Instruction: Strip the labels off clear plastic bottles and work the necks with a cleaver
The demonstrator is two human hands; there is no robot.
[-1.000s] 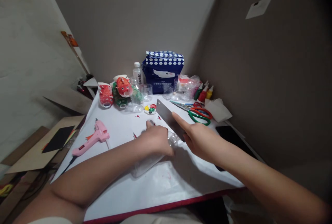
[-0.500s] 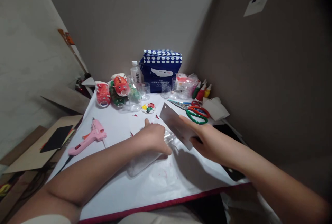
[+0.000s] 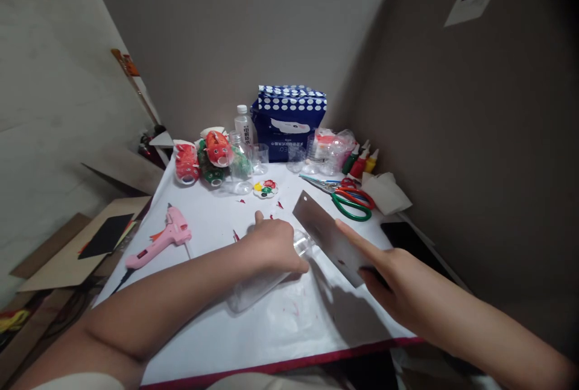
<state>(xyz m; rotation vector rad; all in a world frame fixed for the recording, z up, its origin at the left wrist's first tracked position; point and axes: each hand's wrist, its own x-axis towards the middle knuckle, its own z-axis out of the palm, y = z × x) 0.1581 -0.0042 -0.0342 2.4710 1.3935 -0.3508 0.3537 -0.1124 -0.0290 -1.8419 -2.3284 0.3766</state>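
Observation:
My left hand (image 3: pixel 275 245) is wrapped over a clear plastic bottle (image 3: pixel 256 293) lying on its side on the white tablecloth (image 3: pixel 217 342). The neck end of the bottle points right, and my hand and forearm hide much of its body. In my right hand (image 3: pixel 384 275) is a cleaver (image 3: pixel 328 236), its broad metal blade tilted above the table just right of the bottle's neck. My fingers cover the handle, and the index finger lies along the blade. Blade and bottle look apart.
A pink glue gun (image 3: pixel 165 236) lies left. Behind are red fish crafts (image 3: pixel 219 147), a paint palette (image 3: pixel 266 188), a blue bag (image 3: pixel 289 119), clear cups (image 3: pixel 296 158) and paint bottles (image 3: pixel 359 164). Green-handled scissors (image 3: pixel 350 206) and a black flat object (image 3: pixel 402 236) lie right.
My right hand has drawn the cleaver back to the right and slightly down, away from the bottle's neck. The left hand keeps its hold on the bottle. The whole view has shifted slightly.

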